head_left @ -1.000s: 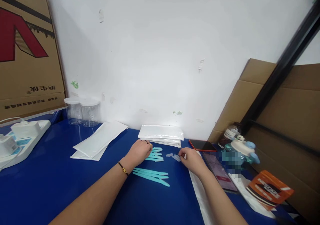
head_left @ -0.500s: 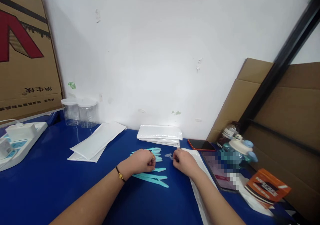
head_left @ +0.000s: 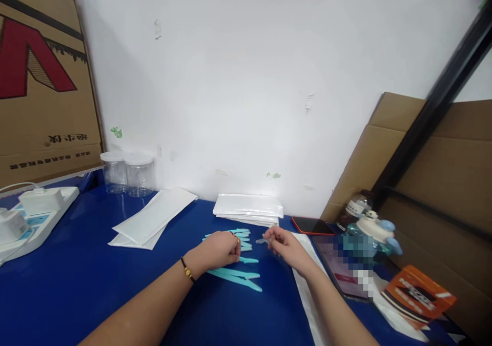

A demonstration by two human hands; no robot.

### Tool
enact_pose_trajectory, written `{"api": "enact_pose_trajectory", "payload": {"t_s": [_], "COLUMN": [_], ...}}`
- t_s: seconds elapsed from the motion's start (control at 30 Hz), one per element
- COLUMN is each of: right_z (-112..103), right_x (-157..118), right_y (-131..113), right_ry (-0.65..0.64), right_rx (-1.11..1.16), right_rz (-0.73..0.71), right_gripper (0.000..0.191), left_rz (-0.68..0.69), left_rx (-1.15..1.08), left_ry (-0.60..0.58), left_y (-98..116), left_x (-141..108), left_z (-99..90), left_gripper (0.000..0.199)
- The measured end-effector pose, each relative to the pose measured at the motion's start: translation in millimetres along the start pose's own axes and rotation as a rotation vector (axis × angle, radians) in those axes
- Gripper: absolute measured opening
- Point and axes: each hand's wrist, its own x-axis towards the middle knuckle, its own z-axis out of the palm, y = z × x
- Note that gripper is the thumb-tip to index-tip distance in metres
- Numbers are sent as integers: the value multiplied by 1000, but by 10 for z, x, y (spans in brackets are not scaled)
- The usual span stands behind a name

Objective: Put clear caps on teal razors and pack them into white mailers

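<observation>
Several slim turquoise eyebrow razors (head_left: pixel 241 281) lie side by side on the blue table. Over them is my left hand (head_left: pixel 223 248), its fingers curled closed around one razor (head_left: pixel 250 260) whose tip sticks out to the right. The grip itself is hidden behind the hand. Small clear plastic caps (head_left: pixel 262 241) rest to the right of the razors. Right beside them is my right hand (head_left: pixel 283 246), with thumb and fingers loosely bent and apart. I see nothing firmly held in it.
White padded envelopes (head_left: pixel 154 218) lie at left, and a stack of them (head_left: pixel 248 206) stands by the wall. At right are a phone (head_left: pixel 313 226), a tablet-like screen (head_left: pixel 342 271), a teal bottle (head_left: pixel 371 238) and an orange pouch (head_left: pixel 418 294). Clear jars (head_left: pixel 139 177) and a power strip (head_left: pixel 49 223) sit left.
My right hand's fingers have loosened and spread apart beside the clear caps, which have shifted slightly. My left hand stays in nearly the same place on the razors. The view has shifted a little.
</observation>
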Motion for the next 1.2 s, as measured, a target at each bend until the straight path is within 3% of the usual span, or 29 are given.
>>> {"api": "enact_pose_trajectory", "payload": {"t_s": [0.13,0.27,0.8,0.87,0.97,1.03,1.2], "right_z": [-4,10,204,126,-87,-212,-243], "right_x": [-1,-1,-9,7,26,27,13], "right_y": [-35,-12,-3,14,61,97,149], "right_ry": [-19,-45,-187,-120,141,245,176], "right_rx": [76,101,207,108,-204,-446,-807], "right_rz": [67,86,55,24,-45,-61,-33], "right_gripper": [26,32,29,27,24,19,15], "left_rz": [-14,-15,-12,-7,-20,-38,-45], "left_rx": [-14,-28,-139,-133,-56,18,91], "left_ry": [83,89,95,102,113,129,236], "left_y": [-46,-63,-1,-16,-74,-111,-91], "left_x": [10,12,54,61,72,79,61], "left_z": [-10,-29,3,14,32,38,-8], "left_gripper": [10,11,12,12,10,10,19]}}
